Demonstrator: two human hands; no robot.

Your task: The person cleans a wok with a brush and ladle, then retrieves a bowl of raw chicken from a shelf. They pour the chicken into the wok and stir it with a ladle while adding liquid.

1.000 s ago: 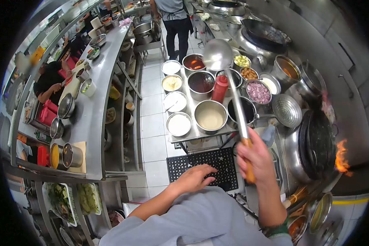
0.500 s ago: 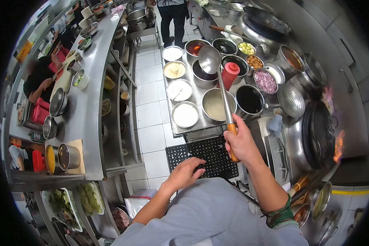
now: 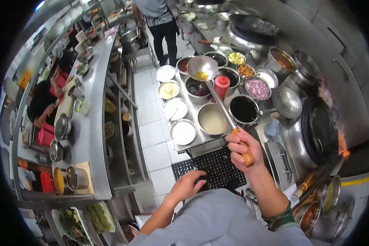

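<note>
My right hand point(image 3: 247, 151) is wrapped round the wooden handle of a long metal ladle point(image 3: 220, 100). The ladle's bowl, with a little yellow liquid in it, hangs above the pots of dark sauce point(image 3: 198, 88) on the seasoning table. Below the shaft stands a red squeeze bottle point(image 3: 221, 85). Close by are a pot of pale liquid point(image 3: 212, 119) and a pot of black liquid point(image 3: 243, 109). My left hand point(image 3: 188, 184) is held in front of my body over the black floor mat point(image 3: 225, 168), fingers loosely bent and thumb apart, with nothing in it.
On my right, a wok point(image 3: 322, 129) sits on a burner with flames point(image 3: 343, 152) at its edge. A perforated strainer point(image 3: 287, 101) rests beside bowls of chopped red onion point(image 3: 258, 88). To the left runs a steel counter point(image 3: 95, 94). A person point(image 3: 156, 20) stands at the back.
The ladle's bowl has swung slightly left and tipped so its inside faces me, showing yellow liquid. My right hand has shifted right and down in the view. The far person appears more fully.
</note>
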